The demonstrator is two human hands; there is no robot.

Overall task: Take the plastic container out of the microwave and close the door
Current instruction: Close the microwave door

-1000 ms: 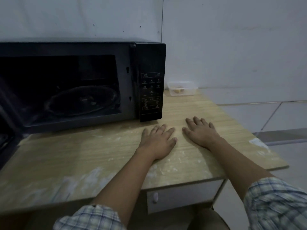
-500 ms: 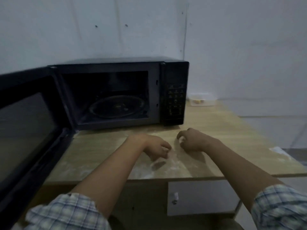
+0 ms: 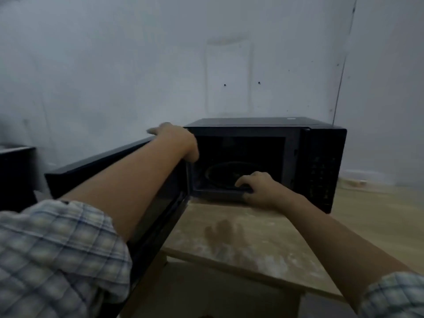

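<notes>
The black microwave [image 3: 321, 143] stands on the wooden table with its door [image 3: 91, 171] swung wide open to the left. Inside I see only the glass turntable [image 3: 224, 173]. My left hand [image 3: 176, 141] grips the door's top edge close to the hinge, fingers over the top and thumb on the inner side. My right hand [image 3: 259, 189] rests with curled fingers on the lower front sill of the cavity and holds nothing. The clear plastic container [image 3: 354, 182] sits blurred on the table to the right of the microwave, by the wall.
The wooden table [image 3: 275, 244] carries white dusty smears and its front edge runs diagonally below my right arm. A dark object [image 3: 16, 175] stands at the far left against the wall. White walls close in behind and to the right.
Both hands have lifted off the table. The left one went up to the door's top edge, the right one to the cavity's sill. My view has swung left and lower.
</notes>
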